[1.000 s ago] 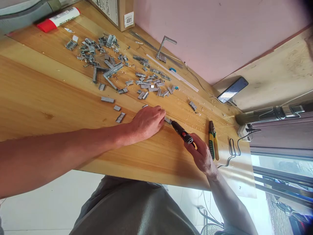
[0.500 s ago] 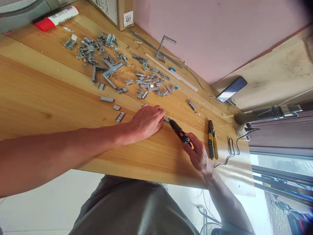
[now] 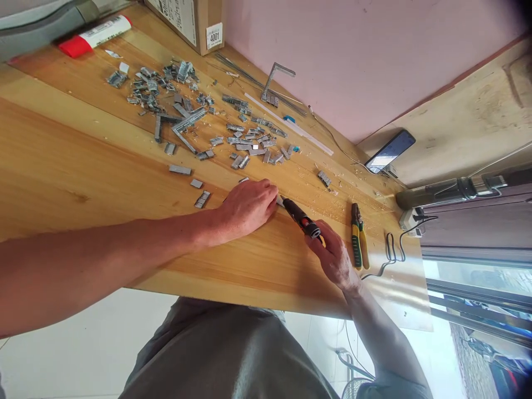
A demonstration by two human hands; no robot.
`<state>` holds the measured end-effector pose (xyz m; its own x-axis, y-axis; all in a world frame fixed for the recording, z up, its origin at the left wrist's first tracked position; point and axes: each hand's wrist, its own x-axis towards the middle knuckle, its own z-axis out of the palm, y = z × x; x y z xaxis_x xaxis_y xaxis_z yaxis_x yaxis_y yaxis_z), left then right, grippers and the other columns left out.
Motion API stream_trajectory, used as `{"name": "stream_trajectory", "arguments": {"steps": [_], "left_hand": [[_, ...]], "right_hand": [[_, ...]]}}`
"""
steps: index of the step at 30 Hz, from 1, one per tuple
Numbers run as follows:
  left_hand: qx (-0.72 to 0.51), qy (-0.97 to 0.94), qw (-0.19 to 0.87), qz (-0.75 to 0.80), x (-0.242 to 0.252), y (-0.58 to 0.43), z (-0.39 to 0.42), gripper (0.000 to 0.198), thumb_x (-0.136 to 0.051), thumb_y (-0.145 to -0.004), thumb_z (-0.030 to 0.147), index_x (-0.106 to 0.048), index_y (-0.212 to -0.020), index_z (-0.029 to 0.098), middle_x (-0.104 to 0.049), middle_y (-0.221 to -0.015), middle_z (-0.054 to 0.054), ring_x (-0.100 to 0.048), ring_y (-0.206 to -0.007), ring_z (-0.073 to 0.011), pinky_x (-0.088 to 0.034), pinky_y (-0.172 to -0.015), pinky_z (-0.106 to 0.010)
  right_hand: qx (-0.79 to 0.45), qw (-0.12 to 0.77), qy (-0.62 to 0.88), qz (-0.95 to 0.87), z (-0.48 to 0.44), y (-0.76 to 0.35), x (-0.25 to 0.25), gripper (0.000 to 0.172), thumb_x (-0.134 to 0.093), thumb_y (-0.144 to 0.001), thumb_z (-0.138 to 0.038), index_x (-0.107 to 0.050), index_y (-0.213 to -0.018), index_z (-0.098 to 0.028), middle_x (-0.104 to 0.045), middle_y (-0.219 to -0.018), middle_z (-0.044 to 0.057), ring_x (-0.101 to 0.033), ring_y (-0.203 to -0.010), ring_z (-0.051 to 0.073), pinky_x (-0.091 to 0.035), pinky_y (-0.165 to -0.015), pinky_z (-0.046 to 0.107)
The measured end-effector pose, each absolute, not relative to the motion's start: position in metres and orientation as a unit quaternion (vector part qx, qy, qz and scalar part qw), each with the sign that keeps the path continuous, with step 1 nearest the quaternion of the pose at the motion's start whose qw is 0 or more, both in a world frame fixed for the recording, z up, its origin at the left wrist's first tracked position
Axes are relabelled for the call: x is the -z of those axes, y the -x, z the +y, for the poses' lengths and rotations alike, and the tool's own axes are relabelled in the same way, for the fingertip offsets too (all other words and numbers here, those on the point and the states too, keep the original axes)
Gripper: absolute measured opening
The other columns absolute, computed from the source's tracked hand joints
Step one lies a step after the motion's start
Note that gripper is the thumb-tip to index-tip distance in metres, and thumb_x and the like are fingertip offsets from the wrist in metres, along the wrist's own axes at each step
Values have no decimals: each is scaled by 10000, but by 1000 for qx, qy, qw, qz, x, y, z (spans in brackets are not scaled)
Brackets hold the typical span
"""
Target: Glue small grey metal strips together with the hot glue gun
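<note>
My left hand is closed on a small grey piece above the wooden table; only the piece's end shows past my fingertips. In my right hand is a black tool with a red part, its tip pointing at the grey piece. Whether the tip touches the piece is hard to tell. Small grey pieces lie to the left of my left hand, and a larger scatter of grey pieces lies beyond it.
Green-and-yellow pliers lie right of my right hand. A phone leans near the wall. Farther back are a cardboard box, a red-and-white tube, thin rods and an L-shaped metal bar. A cable runs along the right.
The black tool's tip has moved slightly up and left, closer to my left fingertips. My left hand keeps its grip. The whole view has shifted slightly.
</note>
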<state>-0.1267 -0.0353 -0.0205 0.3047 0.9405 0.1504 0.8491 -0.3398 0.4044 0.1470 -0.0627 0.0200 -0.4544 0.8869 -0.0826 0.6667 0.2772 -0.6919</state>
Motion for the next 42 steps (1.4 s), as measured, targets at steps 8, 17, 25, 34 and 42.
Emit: {"name": "stream_trajectory", "arguments": {"steps": [8,17,25,34,42], "left_hand": [[-204,-800,147,544,21,133,-35,223,-507,-1105,174,-730,-1111,160,-731,-1080,-123,-728,-955,-265,-517,-820,-375],[-186,-804,148,546,23,132,-33,266,-514,-1092,153,-778,-1122,167,-720,-1088,-118,-728,-942,-262,-518,-807,-383],[-193,-807,124,545,27,133,-33,259,-511,-1105,184,-759,-1031,170,-723,-1059,-110,-729,-912,-260,-503,-767,-378],[-191,-806,134,544,24,133,-33,235,-528,-1084,145,-757,-1036,171,-736,-1070,-113,-728,-928,-250,-512,-782,-366],[-187,-798,131,557,18,130,-36,170,-573,-1063,191,-739,-1069,161,-737,-1075,-113,-741,-972,-276,-529,-812,-382]], "right_hand": [[-427,179,574,-676,-69,-198,-18,442,-659,-1019,-642,-767,-1061,-215,-692,-902,54,-577,-761,205,-488,-671,359],[-510,158,542,-649,-40,-202,-10,506,-698,-964,-703,-775,-985,-204,-699,-878,54,-600,-768,201,-499,-676,340],[-515,147,539,-651,-20,-178,-13,523,-755,-896,-750,-775,-920,-228,-671,-839,35,-580,-753,199,-503,-683,343],[-506,184,569,-622,-30,-208,-7,525,-706,-934,-708,-814,-1027,-203,-716,-876,59,-608,-766,212,-499,-668,346],[-432,180,565,-679,-50,-203,-13,427,-656,-1016,-649,-757,-1048,-235,-686,-934,45,-580,-804,210,-490,-712,359]]}}
